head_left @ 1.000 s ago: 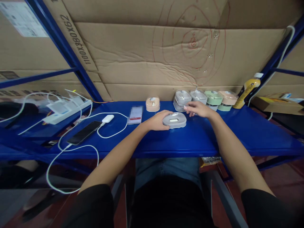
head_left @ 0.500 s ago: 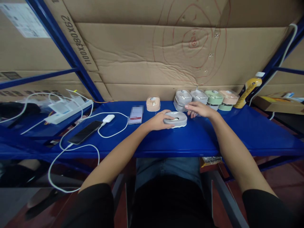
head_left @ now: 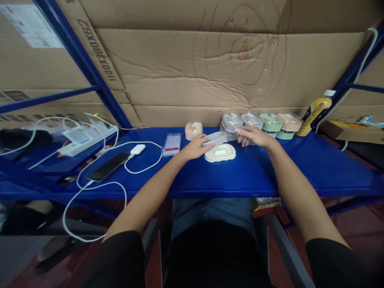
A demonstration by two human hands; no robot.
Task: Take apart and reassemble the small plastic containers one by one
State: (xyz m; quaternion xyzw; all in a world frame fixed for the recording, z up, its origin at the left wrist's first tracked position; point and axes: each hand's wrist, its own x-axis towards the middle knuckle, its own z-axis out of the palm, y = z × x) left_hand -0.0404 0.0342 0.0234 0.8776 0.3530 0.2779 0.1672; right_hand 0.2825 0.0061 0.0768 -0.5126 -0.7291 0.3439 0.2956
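My left hand (head_left: 197, 147) grips a grey oval ring-shaped piece (head_left: 216, 138), which is tilted and raised at its left end. Just below it a cream oval piece (head_left: 220, 152) with a raised middle lies on the blue table (head_left: 222, 180). My right hand (head_left: 251, 136) is at the right of the grey piece, in front of the wrapped boxes. Its fingers are bent toward the left; whether they hold anything is too small to make out. Behind are stacked grey boxes (head_left: 231, 121), another grey box (head_left: 251, 119), a green box (head_left: 270, 122) and a peach box (head_left: 289, 125).
A single peach box (head_left: 193, 130) stands behind my left hand, beside a lit phone (head_left: 172, 145). Further left are a dark phone (head_left: 109, 167), a white charger (head_left: 137, 149), cables and a power strip (head_left: 87, 142). A yellow bottle (head_left: 316, 113) leans at the back right.
The grey piece has come up off the cream piece, which is now uncovered. My left hand has moved slightly up and back with it. My right hand has shifted slightly right.
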